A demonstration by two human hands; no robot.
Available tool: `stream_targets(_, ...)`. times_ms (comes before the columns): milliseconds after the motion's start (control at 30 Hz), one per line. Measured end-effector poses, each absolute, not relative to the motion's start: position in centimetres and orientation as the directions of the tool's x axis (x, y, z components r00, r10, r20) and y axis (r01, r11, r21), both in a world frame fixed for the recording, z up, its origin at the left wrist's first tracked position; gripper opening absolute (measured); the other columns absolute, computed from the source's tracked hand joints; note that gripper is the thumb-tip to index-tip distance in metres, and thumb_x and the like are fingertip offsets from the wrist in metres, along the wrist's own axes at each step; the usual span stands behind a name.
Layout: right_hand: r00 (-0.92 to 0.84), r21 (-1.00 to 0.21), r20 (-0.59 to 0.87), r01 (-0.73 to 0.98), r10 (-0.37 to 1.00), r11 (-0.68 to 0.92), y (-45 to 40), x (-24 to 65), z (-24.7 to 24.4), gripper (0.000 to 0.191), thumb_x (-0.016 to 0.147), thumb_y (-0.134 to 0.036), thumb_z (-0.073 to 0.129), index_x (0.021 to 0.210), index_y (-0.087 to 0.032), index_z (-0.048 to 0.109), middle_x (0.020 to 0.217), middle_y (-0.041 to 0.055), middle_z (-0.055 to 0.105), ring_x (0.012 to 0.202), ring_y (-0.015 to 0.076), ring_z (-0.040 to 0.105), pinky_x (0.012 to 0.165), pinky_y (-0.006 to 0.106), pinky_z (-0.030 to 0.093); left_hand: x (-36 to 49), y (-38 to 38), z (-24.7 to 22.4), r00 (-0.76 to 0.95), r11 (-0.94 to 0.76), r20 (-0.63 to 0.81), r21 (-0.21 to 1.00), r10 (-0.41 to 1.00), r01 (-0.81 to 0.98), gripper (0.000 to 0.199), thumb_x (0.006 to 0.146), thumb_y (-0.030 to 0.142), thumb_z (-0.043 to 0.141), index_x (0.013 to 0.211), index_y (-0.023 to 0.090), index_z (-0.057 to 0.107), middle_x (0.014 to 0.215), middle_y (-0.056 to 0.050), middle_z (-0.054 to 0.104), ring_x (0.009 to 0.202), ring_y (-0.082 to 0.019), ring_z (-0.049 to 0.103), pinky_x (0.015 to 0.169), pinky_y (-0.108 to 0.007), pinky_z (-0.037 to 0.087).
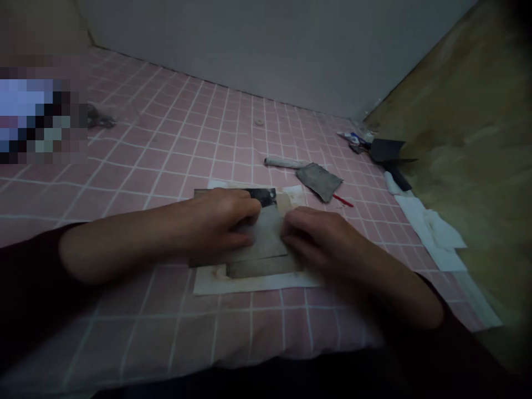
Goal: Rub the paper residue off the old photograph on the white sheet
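A flat grey sheet [268, 235] lies on white paper [257, 287] in front of me. A black strip [266, 196] with a small hole at its corner shows along the far edge. My left hand [228, 219] rests on the sheet's left part, fingers curled and thumb pressed on it. At the right edge my right hand [318, 230] is closed, fingertips pinched at the sheet. Exactly what sits between the fingertips is hidden. Below the sheet's near edge a brownish flat piece [266, 267] lies on the paper.
Beyond my right hand are a grey cloth square [319, 180], a pale tube [285, 163] and a thin red stick [343, 200]. Scissors, a dark dustpan-like thing [386, 149] and white tissues [443, 230] lie at right. A small ring [259, 122] sits farther back. Walls bound the checked cloth.
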State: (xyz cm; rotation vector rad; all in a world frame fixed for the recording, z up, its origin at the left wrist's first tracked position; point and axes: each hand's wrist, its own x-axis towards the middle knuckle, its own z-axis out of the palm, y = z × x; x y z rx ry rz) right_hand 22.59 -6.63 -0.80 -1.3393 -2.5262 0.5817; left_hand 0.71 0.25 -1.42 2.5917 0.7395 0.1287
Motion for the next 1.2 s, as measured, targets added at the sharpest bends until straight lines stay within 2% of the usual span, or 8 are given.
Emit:
stream_targets(167,-0.611,-0.485,0.156,0.637,0.776,0.599,-6.6,21.9,-1.1,0.013,0.092,-0.014,0.047,0.082,-0.020,0.042,0.078,-0.0011,0.050,0.068,0.0116,0.045,0.063,0.024,0.034,0.7,0.2,-1.4,0.849,-0.760,-0.032,0.428,0.528,0.489,0.010,0.079,0.024,0.057,0.076,0.019,0.049,0.082,-0.001,0.057,0.069,-0.014,0.051,0.060,-0.027,0.033)
stream_targets(333,-0.567,-0.427,0.024,0.739,0.824,0.521,-6.7,22.4,-0.6,0.017,0.089,-0.009,0.049,0.077,-0.020,0.042,0.076,-0.0016,0.048,0.066,0.0114,0.046,0.063,0.025,0.034,0.7,0.2,-1.4,0.853,-0.763,-0.025,0.436,0.521,0.478,0.009,0.079,0.025,0.059,0.082,0.019,0.053,0.083,0.000,0.058,0.070,-0.014,0.051,0.059,-0.026,0.032)
stream_targets(500,-0.612,-0.436,0.118,0.675,0.782,0.594,-6.7,21.8,-0.8,0.014,0.094,-0.014,0.045,0.081,-0.018,0.048,0.083,0.0023,0.051,0.075,0.0135,0.049,0.069,0.026,0.038,0.7,0.4,-1.7,0.848,-0.764,0.003,0.436,0.530,0.476,0.009,0.079,0.024,0.058,0.077,0.018,0.052,0.080,0.000,0.056,0.067,-0.013,0.049,0.059,-0.026,0.032)
stream_targets(667,-0.574,-0.421,0.004,0.742,0.819,0.522,-6.6,22.5,-0.6,0.015,0.092,-0.012,0.049,0.078,-0.018,0.048,0.080,0.0004,0.051,0.070,0.0117,0.049,0.066,0.024,0.037,0.6,0.4,-1.8,0.863,-0.768,-0.012,0.451,0.505,0.455,0.010,0.080,0.026,0.059,0.083,0.019,0.054,0.082,0.000,0.057,0.070,-0.014,0.051,0.060,-0.026,0.032)
stream_targets(833,-0.608,-0.472,0.090,0.672,0.789,0.571,-6.9,21.6,-0.6,0.015,0.093,-0.012,0.048,0.080,-0.019,0.044,0.077,-0.0013,0.049,0.067,0.0105,0.046,0.063,0.024,0.036,0.7,0.4,-1.6,0.851,-0.758,-0.024,0.443,0.524,0.479,0.010,0.080,0.025,0.058,0.078,0.019,0.051,0.081,0.000,0.056,0.068,-0.013,0.050,0.059,-0.026,0.032)
stream_targets(967,-0.603,-0.464,0.042,0.694,0.797,0.550,-6.9,22.3,-0.4,0.019,0.091,-0.010,0.050,0.076,-0.020,0.042,0.076,-0.0022,0.048,0.066,0.0100,0.045,0.062,0.023,0.035,0.7,0.3,-1.6,0.855,-0.764,-0.017,0.441,0.518,0.472,0.010,0.079,0.025,0.059,0.079,0.019,0.052,0.082,0.000,0.057,0.069,-0.014,0.051,0.059,-0.026,0.032)
stream_targets(1067,-0.543,-0.425,0.035,0.752,0.839,0.504,-6.6,22.7,-0.6,0.017,0.090,-0.010,0.052,0.076,-0.019,0.046,0.077,-0.0008,0.050,0.068,0.0117,0.048,0.064,0.024,0.037,0.7,0.4,-1.8,0.860,-0.769,0.006,0.451,0.510,0.453,0.010,0.078,0.024,0.061,0.083,0.019,0.054,0.084,0.000,0.058,0.071,-0.014,0.052,0.061,-0.025,0.033)
stream_targets(1200,-0.609,-0.494,0.135,0.642,0.781,0.586,-6.7,21.5,-0.9,0.014,0.095,-0.015,0.044,0.087,-0.020,0.055,0.090,0.0054,0.056,0.081,0.0156,0.056,0.071,0.028,0.045,0.6,0.2,-1.6,0.851,-0.771,0.045,0.451,0.523,0.450,0.006,0.081,0.021,0.059,0.081,0.018,0.054,0.083,0.000,0.057,0.071,-0.013,0.052,0.061,-0.025,0.034)
